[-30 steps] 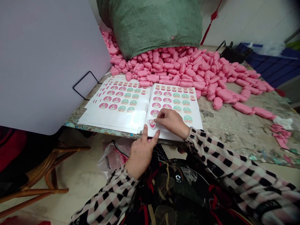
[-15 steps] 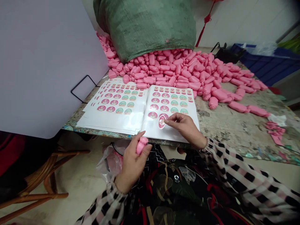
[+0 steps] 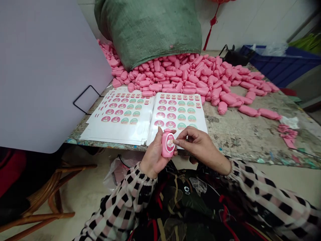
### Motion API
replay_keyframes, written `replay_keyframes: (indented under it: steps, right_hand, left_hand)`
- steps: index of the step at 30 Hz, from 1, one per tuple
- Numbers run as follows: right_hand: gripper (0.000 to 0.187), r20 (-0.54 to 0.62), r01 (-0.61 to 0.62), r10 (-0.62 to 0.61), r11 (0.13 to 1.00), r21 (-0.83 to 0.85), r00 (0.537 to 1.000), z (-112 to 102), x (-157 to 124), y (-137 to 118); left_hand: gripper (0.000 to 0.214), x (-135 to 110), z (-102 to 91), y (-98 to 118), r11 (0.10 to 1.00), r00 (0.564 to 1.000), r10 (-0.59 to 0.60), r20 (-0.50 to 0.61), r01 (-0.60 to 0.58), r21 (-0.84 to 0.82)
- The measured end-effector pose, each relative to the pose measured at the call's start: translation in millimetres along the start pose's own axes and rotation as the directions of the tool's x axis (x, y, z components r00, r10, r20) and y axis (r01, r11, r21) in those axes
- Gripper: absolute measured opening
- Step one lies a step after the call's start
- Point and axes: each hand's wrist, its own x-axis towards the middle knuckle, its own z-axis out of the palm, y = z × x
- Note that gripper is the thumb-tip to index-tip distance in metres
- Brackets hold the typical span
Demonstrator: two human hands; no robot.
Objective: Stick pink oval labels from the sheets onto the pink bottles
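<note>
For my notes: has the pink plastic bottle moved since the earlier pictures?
Yes, rightward: the pink plastic bottle in the left hand now sits right of the white sticker sheet's lower-left corner.

The word "BABY" stands in small capitals at the top of an oval pink-rimmed paper sticker (image 3: 170,144) on a pink plastic bottle (image 3: 165,147); print on the white glossy sticker sheets (image 3: 177,112) is too small to read.

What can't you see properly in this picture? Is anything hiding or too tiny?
All from the head camera:
- Back of the pink bottle: hidden by the left hand.
- Small words on the round sticker: too small to read.
- Top of the green sack: cut off by the top edge.
- Far end of the blue crate: cut off by the right edge.
</note>
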Motion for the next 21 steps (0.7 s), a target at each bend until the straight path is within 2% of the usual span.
replay_keyframes:
  steps: [13,21]
  right_hand:
    - [0.015,0.038,0.038,-0.035,0.997,-0.067,0.999,6.8,-2.3,9.4]
    - [0.013,0.006,0.096,-0.096,0.989,-0.113,0.995,6.4,-3.4,12.0]
  left_hand:
    - [0.045,1.1,-1.3,-2.9,0.997,0.997,0.052,0.051,-0.055,0.052]
    - [0.050,-0.9,3.4,-4.2,0.989,0.993,0.105,0.048,-0.109,0.104]
